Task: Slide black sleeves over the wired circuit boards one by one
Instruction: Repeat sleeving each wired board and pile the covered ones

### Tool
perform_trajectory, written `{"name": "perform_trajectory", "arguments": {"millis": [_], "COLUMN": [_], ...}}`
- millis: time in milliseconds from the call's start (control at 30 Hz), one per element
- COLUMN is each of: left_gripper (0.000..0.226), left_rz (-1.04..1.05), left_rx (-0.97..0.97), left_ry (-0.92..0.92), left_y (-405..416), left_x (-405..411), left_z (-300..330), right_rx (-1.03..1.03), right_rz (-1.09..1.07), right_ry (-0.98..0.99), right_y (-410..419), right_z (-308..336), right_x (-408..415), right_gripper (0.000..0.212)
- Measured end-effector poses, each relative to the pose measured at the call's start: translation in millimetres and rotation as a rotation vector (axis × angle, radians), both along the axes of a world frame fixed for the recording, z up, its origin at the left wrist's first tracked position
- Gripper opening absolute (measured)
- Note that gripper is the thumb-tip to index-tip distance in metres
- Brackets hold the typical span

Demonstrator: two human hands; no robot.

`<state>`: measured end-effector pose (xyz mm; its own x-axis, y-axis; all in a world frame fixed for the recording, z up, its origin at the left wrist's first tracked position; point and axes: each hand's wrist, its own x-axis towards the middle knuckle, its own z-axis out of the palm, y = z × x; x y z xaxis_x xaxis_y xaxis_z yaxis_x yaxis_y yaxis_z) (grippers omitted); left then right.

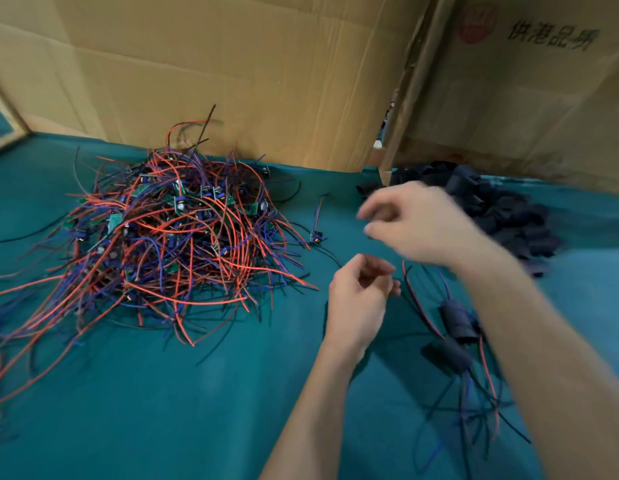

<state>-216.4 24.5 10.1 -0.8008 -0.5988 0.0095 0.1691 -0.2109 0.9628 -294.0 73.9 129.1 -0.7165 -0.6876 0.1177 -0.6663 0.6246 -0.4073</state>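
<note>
Heaped on the left half of the teal table (pixel 197 410): a tangled pile of wired circuit boards (pixel 169 237), small green boards trailing red, blue and black leads, too knotted to count. One lone wired board (pixel 315 236) lying just right of the pile, blue wire pointing away. Far right, against the cardboard wall (pixel 231 71): a heap of black sleeves (pixel 502 216), short dark tubes, number unclear. Near right, beside the right forearm: two sleeved boards (pixel 457 322), black tubes with red, blue and black leads sticking out both ends, lying on the table and touching each other.

Left hand (pixel 356 299) raised above the table at centre, fingers curled inward, thumb and fingertips close together; nothing plainly seen between them, so grip impossible to tell. Right hand (pixel 418 223) blurred, hovering between the lone board and the sleeve heap, fingers loosely bent and apart, holding nothing visible. Hands near each other, not touching.
</note>
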Motion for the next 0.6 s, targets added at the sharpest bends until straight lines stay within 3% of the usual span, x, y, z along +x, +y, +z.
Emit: {"name": "perform_trajectory", "arguments": {"millis": [133, 267, 400, 500, 600], "left_gripper": [0.019, 0.025, 0.033, 0.039, 0.045], "left_rz": [-0.087, -0.146, -0.264, -0.296, -0.287], "left_rx": [-0.119, -0.148, -0.165, -0.095, 0.038], "left_ry": [0.013, -0.009, 0.000, 0.018, 0.030], "left_y": [-2, -4, -2, -3, -6], "left_x": [4, 4, 6, 9, 9], "left_z": [-3, -5, -2, 2, 5], "right_rx": [0.272, 0.177, -0.202, -0.581, -0.731], "right_rz": [0.151, 0.072, -0.077, -0.143, -0.103], "right_ry": [-0.071, -0.056, -0.142, -0.429, -0.506], "right_y": [-82, -88, -65, -37, -1], "right_z": [-43, -60, -44, -6, 33], "right_x": [-6, -18, -32, -35, -34], "right_gripper": [0.035, 0.030, 0.026, 0.023, 0.022]}}
